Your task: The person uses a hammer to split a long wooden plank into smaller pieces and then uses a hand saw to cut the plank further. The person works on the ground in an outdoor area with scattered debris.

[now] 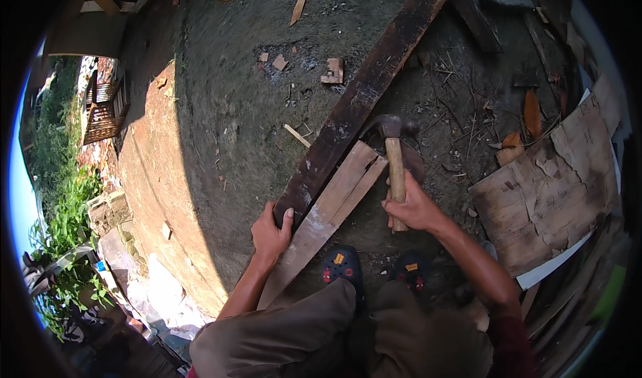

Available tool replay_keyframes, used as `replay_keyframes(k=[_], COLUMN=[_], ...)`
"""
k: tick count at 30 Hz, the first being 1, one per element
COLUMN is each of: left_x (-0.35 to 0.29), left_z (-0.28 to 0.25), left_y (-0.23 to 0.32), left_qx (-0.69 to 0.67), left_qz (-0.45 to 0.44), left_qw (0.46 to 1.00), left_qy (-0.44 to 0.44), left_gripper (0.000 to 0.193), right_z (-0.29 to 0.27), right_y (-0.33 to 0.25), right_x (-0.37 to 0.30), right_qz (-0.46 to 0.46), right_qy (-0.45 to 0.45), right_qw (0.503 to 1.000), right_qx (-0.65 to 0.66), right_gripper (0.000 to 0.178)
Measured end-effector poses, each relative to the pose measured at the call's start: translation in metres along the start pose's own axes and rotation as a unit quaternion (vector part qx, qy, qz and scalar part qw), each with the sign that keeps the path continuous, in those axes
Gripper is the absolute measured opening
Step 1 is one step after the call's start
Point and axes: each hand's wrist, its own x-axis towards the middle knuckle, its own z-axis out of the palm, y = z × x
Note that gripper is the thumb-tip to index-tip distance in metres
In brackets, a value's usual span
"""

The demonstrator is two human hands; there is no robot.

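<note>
My right hand [413, 204] is closed round the wooden handle of a claw hammer [396, 164], its dark metal head raised at the far end of the handle. A long dark wooden plank [368, 87] runs from near my left knee up toward the top right. My left hand [273, 232] grips the near end of that plank, thumb on top and fingers over the far edge. Beside it lies a shorter, paler board [328, 211] with a split, ragged far end, just left of the hammer. My left forearm crosses over this paler board.
A peeling plywood sheet [548, 184] rests on the right. Wood scraps [333, 71], twigs and dry leaves [532, 114] litter the dark ground. A woven basket [105, 107] stands at the far left beyond a sunlit strip [160, 164]. My clogs [342, 267] are close behind the boards.
</note>
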Motion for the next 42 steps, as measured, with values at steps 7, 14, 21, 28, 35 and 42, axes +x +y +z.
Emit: replay_keyframes(k=[7, 14, 21, 28, 35, 42], left_x=[0.001, 0.002, 0.0, -0.003, 0.013, 0.065], left_z=[0.001, 0.0, 0.003, 0.001, 0.001, 0.002], left_y=[0.002, 0.003, -0.006, -0.002, -0.003, 0.066], left_qx=[0.007, 0.003, -0.005, 0.001, -0.005, -0.081], left_qz=[-0.005, -0.021, -0.016, -0.02, 0.056, -0.008], left_qw=[1.0, 1.0, 1.0, 1.0, 0.998, 0.993], left_qy=[0.0, -0.004, -0.002, 0.01, 0.017, -0.08], left_gripper=[0.042, 0.043, 0.044, 0.044, 0.046, 0.06], right_z=[-0.003, -0.021, -0.069, -0.079, -0.011, 0.036], right_y=[-0.004, -0.032, -0.106, -0.145, -0.043, -0.047], right_x=[0.0, -0.002, 0.001, -0.052, -0.044, -0.028], right_qz=[-0.008, 0.067, 0.167, 0.088, -0.081, -0.19], right_qy=[-0.009, -0.046, -0.114, -0.024, 0.09, 0.204], right_qw=[0.999, 0.991, 0.933, 0.97, 0.987, 0.909], right_qx=[-0.04, -0.107, -0.297, -0.224, -0.109, -0.31], right_gripper=[0.058, 0.065, 0.062, 0.05, 0.038, 0.037])
